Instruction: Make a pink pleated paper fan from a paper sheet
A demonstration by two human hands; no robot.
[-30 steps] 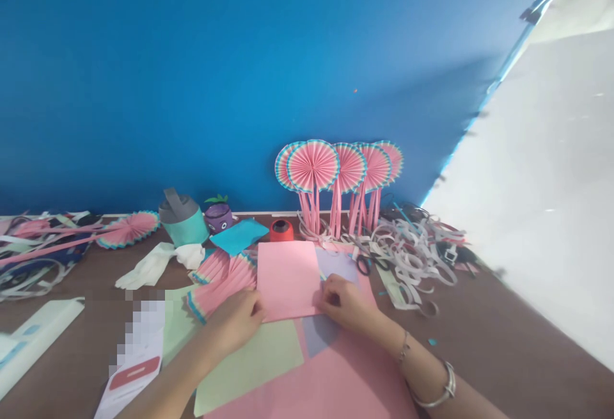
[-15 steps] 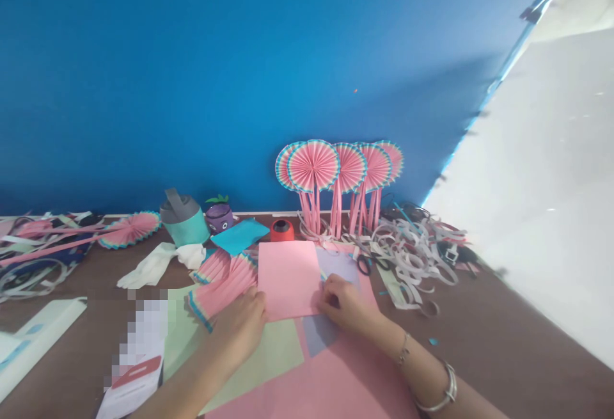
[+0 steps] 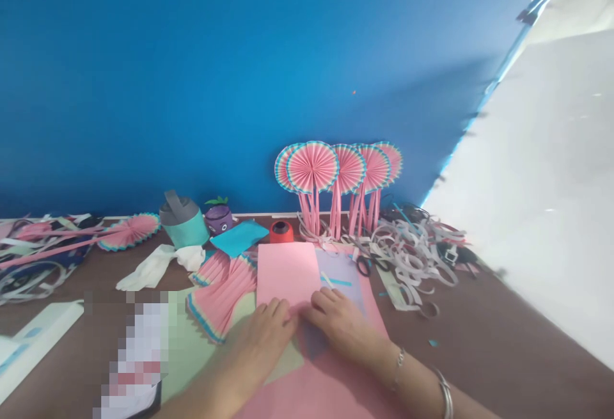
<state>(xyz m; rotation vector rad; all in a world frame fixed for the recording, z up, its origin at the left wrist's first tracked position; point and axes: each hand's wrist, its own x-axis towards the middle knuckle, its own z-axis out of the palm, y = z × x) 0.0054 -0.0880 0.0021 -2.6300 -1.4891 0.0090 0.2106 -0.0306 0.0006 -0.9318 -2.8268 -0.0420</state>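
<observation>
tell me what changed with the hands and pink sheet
Both hands slid inward along the near edge of the pink sheet: the left hand from its left corner, the right hand from its right side. They press side by side at the middle. The sheet, the pleated paper and the fans stayed put.

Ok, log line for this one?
left hand: on pink paper sheet, near edge | right hand: same edge | beside sheet: pleated pink fan
</observation>
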